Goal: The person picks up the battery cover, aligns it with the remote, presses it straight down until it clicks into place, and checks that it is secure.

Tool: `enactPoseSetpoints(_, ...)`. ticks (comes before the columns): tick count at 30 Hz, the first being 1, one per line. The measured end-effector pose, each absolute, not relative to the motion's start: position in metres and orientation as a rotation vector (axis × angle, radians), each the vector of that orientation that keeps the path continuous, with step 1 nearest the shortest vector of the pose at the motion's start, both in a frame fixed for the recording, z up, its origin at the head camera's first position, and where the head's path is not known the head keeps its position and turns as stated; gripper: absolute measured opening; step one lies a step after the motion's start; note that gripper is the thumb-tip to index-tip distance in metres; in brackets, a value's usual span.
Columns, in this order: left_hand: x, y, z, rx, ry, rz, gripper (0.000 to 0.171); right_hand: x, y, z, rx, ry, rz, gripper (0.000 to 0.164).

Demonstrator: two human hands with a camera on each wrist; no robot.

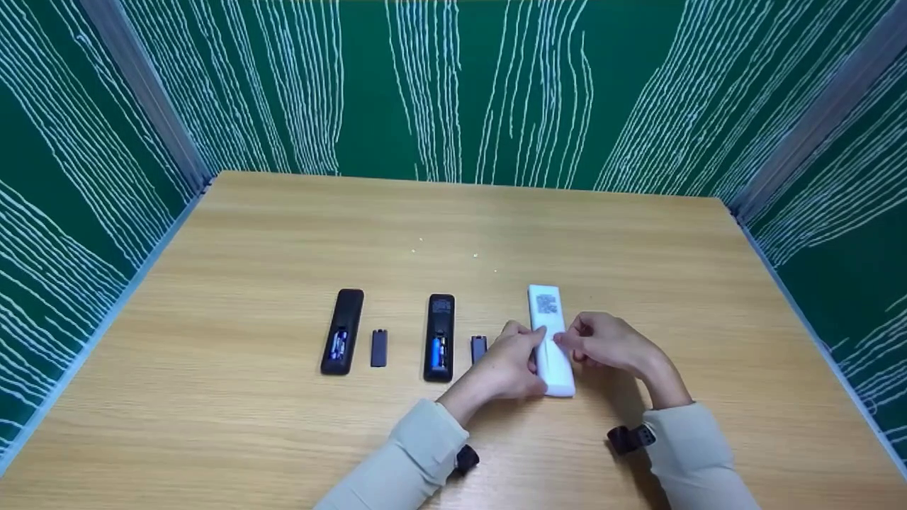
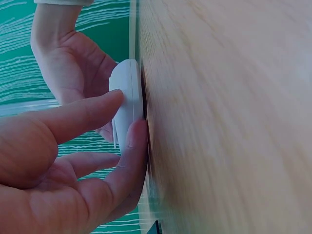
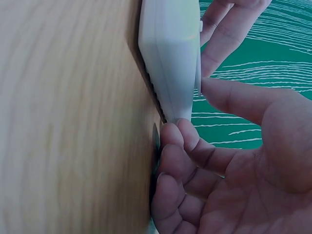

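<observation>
A white remote control (image 1: pixel 551 354) lies back side up on the table, a printed label near its far end. My left hand (image 1: pixel 506 365) grips it from the left, thumb on the back and fingers along the side. From the right, my right hand (image 1: pixel 613 341) has its thumb at the edge of the thin battery cover (image 3: pixel 198 73), which stands slightly off the body. The other fingers of that hand are curled beside the remote, close to the tabletop. In the left wrist view, the remote's casing (image 2: pixel 127 83) shows end-on between thumb and fingers.
Two black remotes, one left (image 1: pixel 342 331) and one in the middle (image 1: pixel 439 338), lie with battery bays uncovered and batteries inside. Beside each lies a dark cover, one whole (image 1: pixel 379 348), the other (image 1: pixel 479 347) partly behind my left hand. Tiny white specks (image 1: pixel 475 256) dot the table (image 1: pixel 283 234).
</observation>
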State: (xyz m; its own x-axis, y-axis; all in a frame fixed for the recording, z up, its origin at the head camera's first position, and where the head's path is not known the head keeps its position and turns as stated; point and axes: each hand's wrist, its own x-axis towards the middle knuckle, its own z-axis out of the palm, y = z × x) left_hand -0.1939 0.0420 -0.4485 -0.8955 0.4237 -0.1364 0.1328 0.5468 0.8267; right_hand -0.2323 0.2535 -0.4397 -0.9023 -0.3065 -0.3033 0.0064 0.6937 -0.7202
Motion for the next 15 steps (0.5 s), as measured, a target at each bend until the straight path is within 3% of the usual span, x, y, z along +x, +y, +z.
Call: enactPoseSetpoints(15, -0.1937, 0.0421, -0.4464, 0.456, 2.456, 1.284, 0.099, -0.2317, 0.2529, -0.4384, -0.222, 2.493, -1.063, 0.030)
